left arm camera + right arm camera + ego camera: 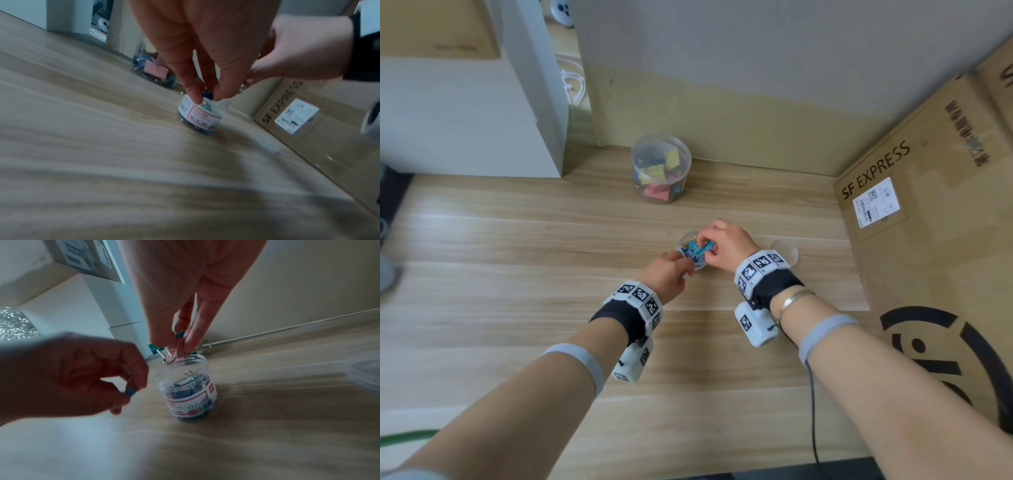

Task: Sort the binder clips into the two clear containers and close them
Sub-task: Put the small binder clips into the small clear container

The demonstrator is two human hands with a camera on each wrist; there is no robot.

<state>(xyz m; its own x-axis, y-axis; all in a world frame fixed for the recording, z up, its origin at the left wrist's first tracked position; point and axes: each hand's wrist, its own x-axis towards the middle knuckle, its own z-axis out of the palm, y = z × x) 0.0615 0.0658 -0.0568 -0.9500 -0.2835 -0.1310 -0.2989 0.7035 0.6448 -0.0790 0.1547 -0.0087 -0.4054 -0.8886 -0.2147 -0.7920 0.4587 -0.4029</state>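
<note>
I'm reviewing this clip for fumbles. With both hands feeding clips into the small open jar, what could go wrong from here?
1. The right hand pinches several binder clips right at the small jar mouth; one wire handle hangs over the rim, so clips may snag or spill onto the table.
2. The narrow jar is not steadied: the left hand holds a blue clip beside it, so a bump could tip it.
3. The lid lies apart, so the jar remains open.

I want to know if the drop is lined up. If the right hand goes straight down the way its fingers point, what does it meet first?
Most likely the open mouth of the small jar. The right hand holds binder clips directly above the rim, fingers pointing down, so the clips should enter first. Exact depth is unclear.
</note>
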